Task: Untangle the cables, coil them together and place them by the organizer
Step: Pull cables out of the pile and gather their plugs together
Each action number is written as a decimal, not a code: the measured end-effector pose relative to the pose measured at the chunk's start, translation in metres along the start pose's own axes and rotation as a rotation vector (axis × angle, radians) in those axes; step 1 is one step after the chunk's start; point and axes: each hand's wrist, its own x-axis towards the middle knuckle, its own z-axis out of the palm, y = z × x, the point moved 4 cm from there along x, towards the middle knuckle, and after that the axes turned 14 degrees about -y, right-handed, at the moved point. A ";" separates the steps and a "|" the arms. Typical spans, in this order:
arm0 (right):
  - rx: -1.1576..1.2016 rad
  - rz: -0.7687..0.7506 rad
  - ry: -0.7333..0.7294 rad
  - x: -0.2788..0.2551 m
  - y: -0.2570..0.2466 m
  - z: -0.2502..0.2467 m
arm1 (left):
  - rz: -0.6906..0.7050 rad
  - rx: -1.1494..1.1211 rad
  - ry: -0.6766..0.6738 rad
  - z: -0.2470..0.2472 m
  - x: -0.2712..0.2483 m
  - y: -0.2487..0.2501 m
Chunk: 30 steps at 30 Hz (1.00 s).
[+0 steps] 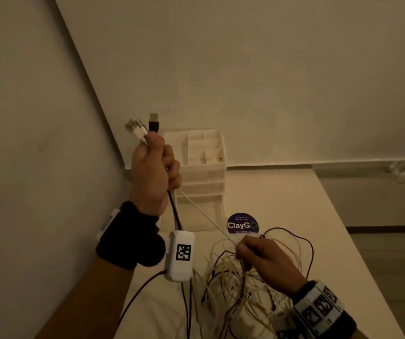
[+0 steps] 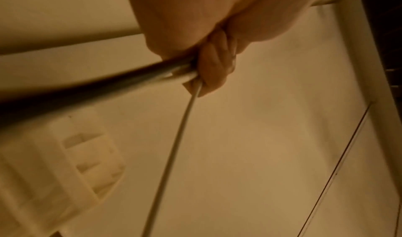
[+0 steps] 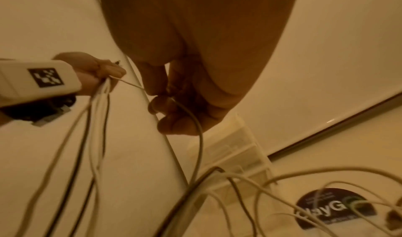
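Your left hand, raised at centre left of the head view, has its fingers curled tight round a bunch of cable ends, with a black USB plug and a white plug sticking up above the fist. Your right hand, lower right of centre, pinches one thin white cable that runs taut on a diagonal from the left fist down to it. Below that hand the rest of the cables lie in a loose heap of white and dark loops on the table, just in front of the white organizer standing against the wall. These leads look light, limp and smooth, so they will likely slide through a loose pinch yet snag wherever loops cross. Keep hold near the plugs, where the moulded ends give a stiff purchase, and let the thin line run between the right fingers rather than tugging, since a hard pull could tighten a knot or strain a connector. A round dark sticker sits on the table beside the organizer.
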 end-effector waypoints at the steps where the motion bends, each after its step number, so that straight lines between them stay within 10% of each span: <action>1: 0.006 0.008 0.005 -0.001 0.006 -0.002 | -0.002 0.037 -0.015 0.000 -0.002 0.002; 7: 0.194 -0.033 0.227 -0.005 -0.005 -0.024 | -0.161 0.772 -0.358 0.025 -0.040 -0.032; 11: 0.283 -0.129 0.179 -0.004 -0.046 -0.040 | -0.242 0.747 -0.472 0.054 -0.060 -0.068; 27: 0.179 -0.088 0.172 -0.015 0.003 -0.016 | 0.077 0.285 0.062 0.022 -0.010 -0.014; 30: 0.227 -0.023 0.247 -0.022 0.027 -0.015 | 0.067 0.535 0.058 0.009 -0.004 -0.005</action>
